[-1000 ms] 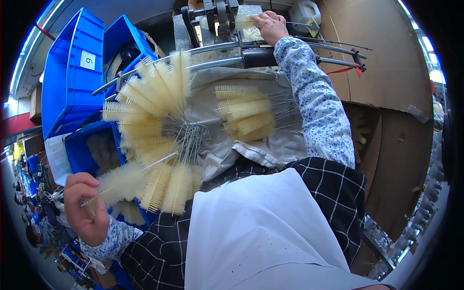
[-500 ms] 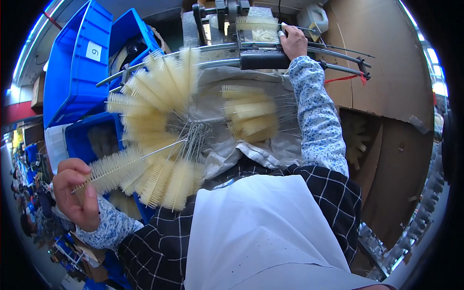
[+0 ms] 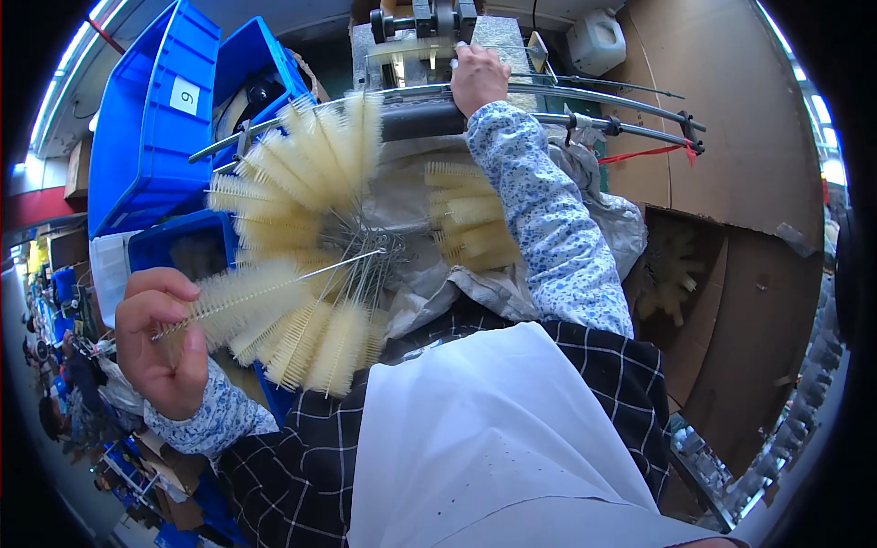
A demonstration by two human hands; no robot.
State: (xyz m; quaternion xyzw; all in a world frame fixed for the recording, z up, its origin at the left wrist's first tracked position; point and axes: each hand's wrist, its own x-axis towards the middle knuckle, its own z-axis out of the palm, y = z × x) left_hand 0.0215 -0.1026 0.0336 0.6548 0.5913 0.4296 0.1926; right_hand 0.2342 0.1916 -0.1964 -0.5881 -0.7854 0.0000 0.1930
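Observation:
My left hand is closed in a pinch round the tip of a cream bristle brush. That brush has a twisted wire stem pointing toward the middle of a fan of similar brushes. At the far side my right hand reaches over the metal rails, its fingers curled at the end of another bristle brush. This brush lies across the machine, and its bristles are blurred. My right fingers partly hide what they grip. A second bunch of brushes lies beside my right forearm.
Parallel metal rails cross the far side, with a red strip tied to them. Blue bins stand at the left. A large cardboard sheet is at the right, near a white jug. Pale cloth lies below the rails.
My right hand has slid left along the rails, and the brush at the machine has shifted left with it. My left hand has moved slightly right and up, still pinching its brush.

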